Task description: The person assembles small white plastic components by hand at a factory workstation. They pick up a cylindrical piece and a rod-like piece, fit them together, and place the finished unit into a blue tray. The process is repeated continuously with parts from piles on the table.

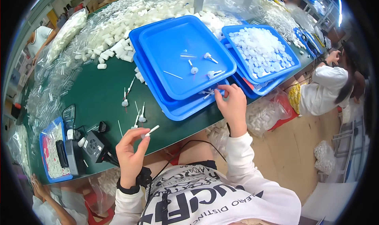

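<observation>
Thumb and index finger of the left hand (132, 149) are closed in a fine pinch, and a small white piece with a thin stem (153, 129) is gripped between them, above the near edge of the green table (98, 90). Just beyond, 3 stemmed parts with whitish discs (125, 103) are laid on the tabletop. To the left, a black box with a fan grille (94, 144) is set near the edge.

The right hand (233, 106) is poised at the rim of the lower blue tray (175, 115), its thumb and fingertips nearly together beside some small white parts (207, 93); whether anything is gripped there cannot be told. By judgement, parts are being handled singly: 1 piece is secured at the left while another appears to be sought at the right. For the next move, a light, exact pinch seems to be called for, so that a single part can be lifted without its neighbours being disturbed.

Farther off, more stemmed parts (194, 70) are scattered in the upper blue tray (167, 45). White discs (260, 53) are heaped in the right-hand blue tray (238, 60). At the back, white cylinders (118, 47) are piled.
</observation>
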{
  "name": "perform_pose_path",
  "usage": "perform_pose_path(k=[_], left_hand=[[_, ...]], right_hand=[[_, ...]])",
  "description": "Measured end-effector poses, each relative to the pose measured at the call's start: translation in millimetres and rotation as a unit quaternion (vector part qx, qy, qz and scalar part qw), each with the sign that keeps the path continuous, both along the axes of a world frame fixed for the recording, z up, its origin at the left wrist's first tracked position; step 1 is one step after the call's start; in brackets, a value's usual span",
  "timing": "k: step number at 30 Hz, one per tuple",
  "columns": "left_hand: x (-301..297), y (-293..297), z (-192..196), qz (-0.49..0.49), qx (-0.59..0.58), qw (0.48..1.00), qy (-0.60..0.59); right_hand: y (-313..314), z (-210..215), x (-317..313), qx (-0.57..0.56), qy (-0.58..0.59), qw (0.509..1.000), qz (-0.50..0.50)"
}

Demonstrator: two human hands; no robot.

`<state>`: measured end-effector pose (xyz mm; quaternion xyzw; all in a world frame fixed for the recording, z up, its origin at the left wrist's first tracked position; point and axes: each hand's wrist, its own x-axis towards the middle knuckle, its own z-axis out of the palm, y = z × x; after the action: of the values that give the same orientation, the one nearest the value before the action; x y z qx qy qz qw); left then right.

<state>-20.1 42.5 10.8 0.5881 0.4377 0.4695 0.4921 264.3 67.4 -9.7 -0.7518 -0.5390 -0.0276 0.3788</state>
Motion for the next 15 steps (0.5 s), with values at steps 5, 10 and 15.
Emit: perform_pose_path(k=[5, 10, 15], left_hand=[[3, -1, -3, -0.002, 0.016, 1.000, 0.006], [-8, -4, -10, -0.003, 0.035, 0.999, 0.039], [-11, -8, -13, 0.022, -0.007, 1.000, 0.008]], right_hand=[[13, 2, 7, -0.083, 0.012, 0.992, 0.090], [23, 18, 17, -0.181, 0.057, 0.968, 0.165], [19, -11, 38, 0.036, -0.102, 0.992, 0.072]])
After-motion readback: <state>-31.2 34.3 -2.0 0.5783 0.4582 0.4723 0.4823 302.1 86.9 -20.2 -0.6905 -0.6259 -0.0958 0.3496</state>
